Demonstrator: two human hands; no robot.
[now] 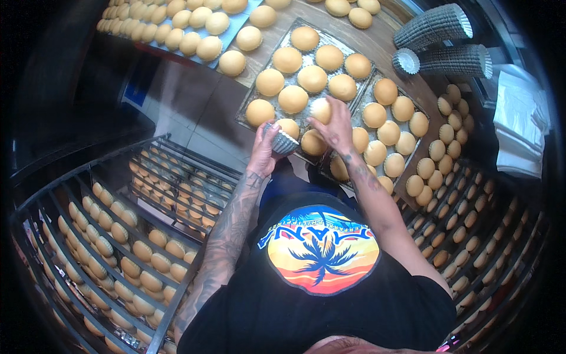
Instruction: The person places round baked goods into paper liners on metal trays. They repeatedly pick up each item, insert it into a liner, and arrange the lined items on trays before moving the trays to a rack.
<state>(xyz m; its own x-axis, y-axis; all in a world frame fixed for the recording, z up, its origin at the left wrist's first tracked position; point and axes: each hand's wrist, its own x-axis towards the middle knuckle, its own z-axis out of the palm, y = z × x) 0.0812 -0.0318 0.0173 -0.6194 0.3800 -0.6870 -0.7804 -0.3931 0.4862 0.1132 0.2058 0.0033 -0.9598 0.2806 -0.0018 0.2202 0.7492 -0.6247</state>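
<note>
My left hand (264, 155) grips a small stack of fluted metal baking tins (283, 142), tilted over the near edge of a worn baking tray (305, 123). In my right hand (338, 126) is a round cake (320, 110), held between thumb and fingers just above that tray, its pale fluted side showing. Golden, dome-topped cakes (293, 99) stand in rows on the tray. One cake (288, 128) is partly hidden behind the tins. Another cake (314, 142) sits close below my right hand.
A second tray (418, 101) of cakes adjoins on the right. Long nested stacks of fluted tins (435, 27) lie at the back right, near white plastic bags (517, 124). More cakes cover a blue-white ridged surface (241, 20). Loaded metal racks (174, 305) flank me on both sides.
</note>
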